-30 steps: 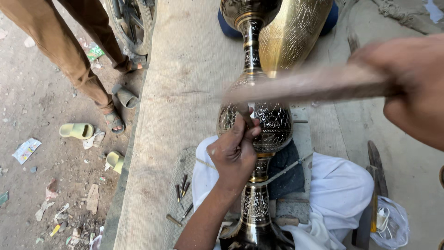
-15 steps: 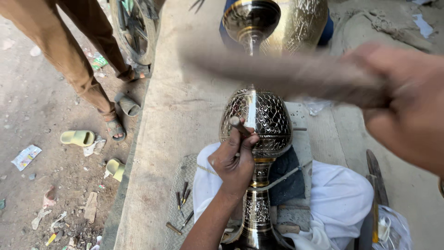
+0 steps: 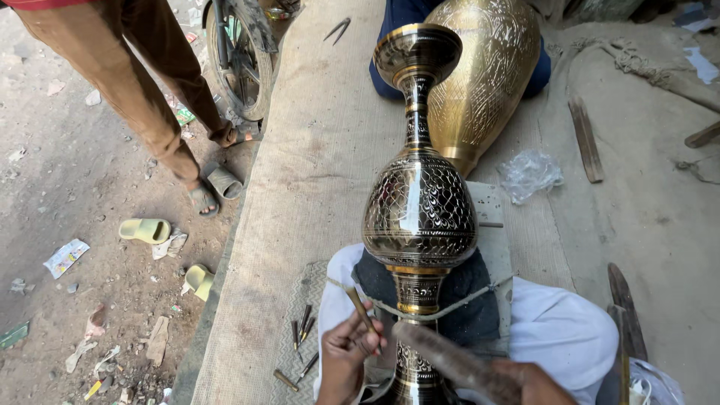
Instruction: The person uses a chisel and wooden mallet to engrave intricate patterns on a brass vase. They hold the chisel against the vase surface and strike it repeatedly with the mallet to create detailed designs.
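- Step in hand, as I judge it: chasing the pattern into the lower stem of the engraved brass vase (image 3: 420,210), with punch and striker both drawn back to the foot end.
- My left hand (image 3: 346,367) is closed around a thin metal punch (image 3: 361,310), its tip angled up toward the vase's stem, not touching the metal as far as I can see.
- My right hand (image 3: 529,382) is wrapped around a dark, rough wooden striker (image 3: 442,352), which lies across the stem near the bottom edge of the view; the hands sit close together, just apart.
- The vase lies lengthwise along the burlap mat (image 3: 315,150), foot toward me, flared mouth toward the far edge. Its belly rests on a dark cloth pad (image 3: 465,300) over my white-clad lap (image 3: 562,330), and a cord (image 3: 450,307) runs across the neck of the stem.
- Next move, in my judgement, calls for seating the punch tip squarely on the pattern line before striking, holding it steady on curved metal.
- Materials: the vase is polished brass with blackened ground, fish-scale and banded relief. A second, plain golden engraved vessel (image 3: 484,67) lies beside it at the mat's far edge.
- Spare punches (image 3: 304,326) lie on the mat's near left part.
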`<action>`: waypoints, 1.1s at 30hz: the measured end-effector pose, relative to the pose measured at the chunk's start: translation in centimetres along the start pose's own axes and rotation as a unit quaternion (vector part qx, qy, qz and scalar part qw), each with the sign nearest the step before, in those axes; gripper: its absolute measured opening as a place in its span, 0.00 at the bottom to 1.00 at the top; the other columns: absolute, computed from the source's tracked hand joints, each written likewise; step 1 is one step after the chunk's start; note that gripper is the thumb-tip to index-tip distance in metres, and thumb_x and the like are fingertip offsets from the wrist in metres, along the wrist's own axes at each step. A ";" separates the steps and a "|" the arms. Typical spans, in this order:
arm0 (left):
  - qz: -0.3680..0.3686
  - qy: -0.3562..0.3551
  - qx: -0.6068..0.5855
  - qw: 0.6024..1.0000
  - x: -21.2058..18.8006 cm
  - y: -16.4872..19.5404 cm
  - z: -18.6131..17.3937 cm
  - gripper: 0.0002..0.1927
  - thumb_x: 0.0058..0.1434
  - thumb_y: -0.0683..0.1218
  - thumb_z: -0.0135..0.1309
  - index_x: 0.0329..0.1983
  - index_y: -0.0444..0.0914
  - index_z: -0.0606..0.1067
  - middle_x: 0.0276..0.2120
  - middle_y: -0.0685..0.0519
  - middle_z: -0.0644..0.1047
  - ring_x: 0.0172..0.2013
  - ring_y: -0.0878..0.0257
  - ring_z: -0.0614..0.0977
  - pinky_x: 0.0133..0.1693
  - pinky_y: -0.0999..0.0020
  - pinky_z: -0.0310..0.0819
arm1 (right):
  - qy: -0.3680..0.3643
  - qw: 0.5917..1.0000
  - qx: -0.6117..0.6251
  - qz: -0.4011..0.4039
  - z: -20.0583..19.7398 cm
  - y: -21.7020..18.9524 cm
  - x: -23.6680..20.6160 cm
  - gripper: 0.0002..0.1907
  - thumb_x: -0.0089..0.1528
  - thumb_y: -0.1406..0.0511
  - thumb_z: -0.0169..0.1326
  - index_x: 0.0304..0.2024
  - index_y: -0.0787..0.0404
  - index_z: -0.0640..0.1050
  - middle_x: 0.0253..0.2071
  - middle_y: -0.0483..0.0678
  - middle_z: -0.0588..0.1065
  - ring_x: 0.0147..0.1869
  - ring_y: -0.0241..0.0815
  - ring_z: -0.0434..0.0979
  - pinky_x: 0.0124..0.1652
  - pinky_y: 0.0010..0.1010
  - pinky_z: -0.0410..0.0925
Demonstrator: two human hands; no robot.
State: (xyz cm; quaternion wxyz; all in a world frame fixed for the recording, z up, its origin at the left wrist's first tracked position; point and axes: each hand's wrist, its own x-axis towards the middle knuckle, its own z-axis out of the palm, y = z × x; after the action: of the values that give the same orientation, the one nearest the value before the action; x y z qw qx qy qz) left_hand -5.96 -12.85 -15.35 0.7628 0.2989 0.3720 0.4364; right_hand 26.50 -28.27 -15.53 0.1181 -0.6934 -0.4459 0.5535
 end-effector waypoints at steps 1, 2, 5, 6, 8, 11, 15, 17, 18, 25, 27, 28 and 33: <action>0.002 -0.018 -0.030 0.999 -0.1 -1.2 -0.8 0.29 0.56 0.35 0.62 0.63 0.29 0.72 0.38 0.45 0.84 0.31 0.61 0.85 0.31 0.71 0.79 | -0.029 0.999 -0.021 -0.036 1.1 1.6 0.7 0.25 0.56 0.61 0.67 0.56 0.54 0.81 0.56 0.44 0.80 0.61 0.39 0.79 0.62 0.31 0.69; 0.004 -0.036 -0.059 0.998 -0.2 -2.4 -1.4 0.29 0.58 0.34 0.61 0.63 0.28 0.71 0.39 0.45 0.83 0.32 0.61 0.85 0.33 0.69 0.80 | -0.050 0.997 -0.036 -0.053 2.2 2.5 1.2 0.26 0.57 0.60 0.66 0.58 0.53 0.81 0.59 0.42 0.80 0.64 0.37 0.79 0.65 0.30 0.67; 0.037 -0.040 -0.092 0.994 0.2 -4.3 -3.0 0.28 0.60 0.34 0.59 0.65 0.29 0.71 0.39 0.46 0.82 0.33 0.62 0.84 0.34 0.71 0.79 | -0.072 0.979 -0.112 -0.151 2.9 1.6 1.1 0.21 0.62 0.57 0.58 0.57 0.53 0.80 0.61 0.41 0.78 0.67 0.36 0.78 0.64 0.28 0.68; 0.052 -0.030 -0.095 0.994 0.2 -4.7 -3.3 0.28 0.61 0.35 0.58 0.66 0.29 0.71 0.39 0.46 0.82 0.33 0.63 0.83 0.34 0.73 0.78 | -0.072 0.973 -0.128 -0.175 2.7 0.4 0.5 0.19 0.65 0.57 0.55 0.56 0.54 0.81 0.61 0.41 0.78 0.68 0.36 0.77 0.64 0.27 0.68; 0.025 -0.015 -0.095 0.995 0.2 -5.4 -3.1 0.28 0.61 0.35 0.59 0.66 0.31 0.71 0.39 0.48 0.82 0.33 0.64 0.83 0.33 0.75 0.76 | -0.081 0.968 -0.163 -0.175 1.9 -2.6 -0.4 0.20 0.64 0.58 0.56 0.57 0.53 0.80 0.62 0.42 0.77 0.67 0.39 0.76 0.62 0.28 0.67; 0.012 -0.008 -0.117 0.993 -0.4 -5.0 -2.6 0.29 0.59 0.35 0.60 0.65 0.31 0.71 0.40 0.47 0.82 0.33 0.63 0.83 0.34 0.75 0.77 | -0.070 0.974 -0.099 -0.189 1.0 -6.5 -1.8 0.20 0.57 0.61 0.62 0.51 0.57 0.82 0.55 0.44 0.80 0.58 0.40 0.80 0.56 0.28 0.71; 0.036 -0.008 -0.151 0.988 -3.3 -2.7 -1.8 0.29 0.57 0.35 0.62 0.64 0.29 0.71 0.38 0.46 0.81 0.33 0.61 0.84 0.37 0.71 0.80 | -0.110 0.966 0.169 -0.163 1.1 -9.0 -2.5 0.12 0.50 0.73 0.62 0.38 0.70 0.83 0.41 0.56 0.82 0.46 0.49 0.82 0.45 0.34 0.72; 0.037 -0.054 -0.082 0.994 -4.7 -1.5 -1.3 0.29 0.56 0.34 0.62 0.63 0.27 0.72 0.37 0.45 0.82 0.32 0.59 0.85 0.34 0.69 0.81 | -0.020 0.967 0.124 -0.221 1.6 -9.2 -2.3 0.16 0.47 0.74 0.58 0.39 0.69 0.83 0.43 0.53 0.83 0.49 0.47 0.85 0.50 0.33 0.72; 0.041 -0.080 -0.048 0.995 -4.9 -1.0 -0.9 0.29 0.56 0.33 0.63 0.62 0.26 0.73 0.36 0.44 0.82 0.32 0.58 0.85 0.33 0.68 0.81 | 0.027 0.963 0.097 -0.252 1.9 -9.2 -2.1 0.18 0.46 0.74 0.56 0.40 0.69 0.83 0.44 0.51 0.83 0.50 0.45 0.87 0.52 0.33 0.72; 0.038 0.020 -0.017 0.999 -1.9 3.0 1.1 0.29 0.57 0.36 0.62 0.63 0.28 0.72 0.37 0.47 0.83 0.32 0.61 0.84 0.33 0.72 0.78 | 0.060 0.960 0.037 -0.270 3.1 -7.7 -1.6 0.24 0.41 0.75 0.58 0.42 0.68 0.80 0.48 0.50 0.82 0.52 0.45 0.84 0.52 0.34 0.72; 0.045 0.022 0.028 0.998 -0.8 5.0 1.7 0.30 0.56 0.36 0.62 0.64 0.29 0.72 0.38 0.48 0.83 0.32 0.62 0.84 0.34 0.70 0.80 | 0.015 0.965 0.052 -0.255 2.1 -7.3 -1.8 0.27 0.40 0.75 0.55 0.45 0.68 0.81 0.47 0.50 0.83 0.52 0.46 0.81 0.52 0.35 0.72; 0.054 0.023 0.047 0.997 0.2 6.2 2.0 0.30 0.55 0.37 0.62 0.63 0.29 0.72 0.39 0.47 0.84 0.34 0.62 0.85 0.36 0.68 0.82 | 0.005 0.964 0.071 -0.258 1.3 -7.2 -1.8 0.26 0.41 0.72 0.62 0.45 0.68 0.81 0.46 0.51 0.82 0.50 0.46 0.83 0.49 0.35 0.74; 0.148 -0.027 0.128 0.980 4.8 12.1 6.4 0.32 0.55 0.37 0.65 0.64 0.29 0.72 0.43 0.44 0.83 0.39 0.61 0.85 0.43 0.65 0.83 | 0.208 0.968 0.143 -0.018 -3.8 -9.0 -1.1 0.32 0.48 0.60 0.75 0.51 0.61 0.75 0.37 0.61 0.78 0.38 0.52 0.82 0.38 0.41 0.78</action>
State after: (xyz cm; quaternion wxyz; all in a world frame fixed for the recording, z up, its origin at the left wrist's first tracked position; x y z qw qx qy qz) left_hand -4.38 -4.11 -3.87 0.6549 0.4577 0.3553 0.4852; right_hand 25.48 -22.70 -7.47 0.3162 -0.7607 -0.3403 0.4533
